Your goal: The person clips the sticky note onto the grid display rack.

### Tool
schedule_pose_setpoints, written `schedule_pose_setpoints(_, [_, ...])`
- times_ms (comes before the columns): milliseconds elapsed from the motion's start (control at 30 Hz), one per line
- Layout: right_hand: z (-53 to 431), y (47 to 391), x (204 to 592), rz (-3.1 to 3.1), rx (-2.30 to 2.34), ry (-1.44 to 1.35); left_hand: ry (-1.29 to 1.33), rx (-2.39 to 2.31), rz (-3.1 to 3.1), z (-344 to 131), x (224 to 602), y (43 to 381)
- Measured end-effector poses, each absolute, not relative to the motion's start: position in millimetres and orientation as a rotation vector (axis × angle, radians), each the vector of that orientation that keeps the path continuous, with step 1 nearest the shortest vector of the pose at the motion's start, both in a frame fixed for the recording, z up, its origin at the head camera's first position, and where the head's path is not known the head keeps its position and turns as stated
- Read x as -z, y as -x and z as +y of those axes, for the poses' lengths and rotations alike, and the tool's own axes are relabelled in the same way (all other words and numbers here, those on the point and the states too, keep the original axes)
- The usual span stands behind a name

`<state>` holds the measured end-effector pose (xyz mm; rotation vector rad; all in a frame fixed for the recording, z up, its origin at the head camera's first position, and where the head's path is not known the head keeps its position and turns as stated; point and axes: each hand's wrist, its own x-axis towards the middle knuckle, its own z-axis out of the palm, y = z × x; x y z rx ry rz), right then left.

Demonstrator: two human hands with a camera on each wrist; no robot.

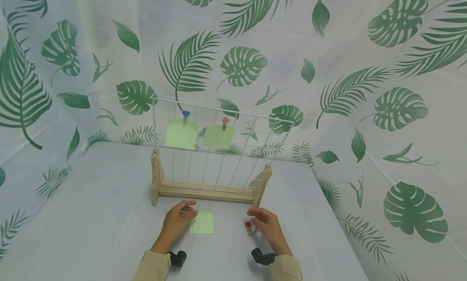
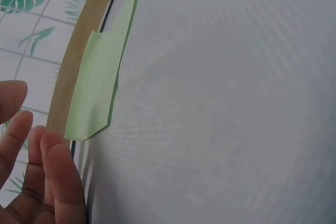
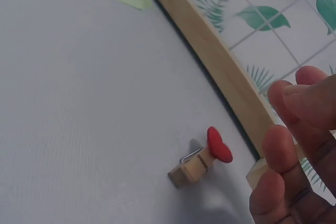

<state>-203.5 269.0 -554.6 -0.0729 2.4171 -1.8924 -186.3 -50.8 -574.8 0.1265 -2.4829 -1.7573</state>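
A green sticky note (image 1: 202, 223) lies on the white tabletop between the hands. My left hand (image 1: 178, 217) hovers at its left edge with relaxed, slightly bent fingers and nothing in them. In the left wrist view the same note (image 2: 100, 82) sits just beyond the fingertips. A small wooden clothespin with a red heart (image 1: 248, 227) lies at the right, beside my right hand (image 1: 267, 225). That hand's fingers are loosely bent and hold nothing; in the right wrist view the clothespin (image 3: 197, 163) rests on the table, apart from the fingers.
Behind the hands stands a white wire grid (image 1: 219, 163) in a wooden base (image 1: 208, 194). Two green notes hang on it, one under a blue-heart clothespin (image 1: 185, 115), the other under a pink-heart clothespin (image 1: 225, 123). A leaf-patterned cloth (image 1: 339, 41) surrounds the table.
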Motion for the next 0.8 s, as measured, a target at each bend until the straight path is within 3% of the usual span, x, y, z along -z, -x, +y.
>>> schedule_pose_setpoints(433, [270, 204, 571, 2.422, 1.776, -0.047, -0.061, 1.598, -2.635, -54, 574, 190])
schedule_pose_setpoints(800, [269, 205, 574, 2.577, 1.623, 0.093, -0.112, 1.458, -2.778, -53, 570, 195])
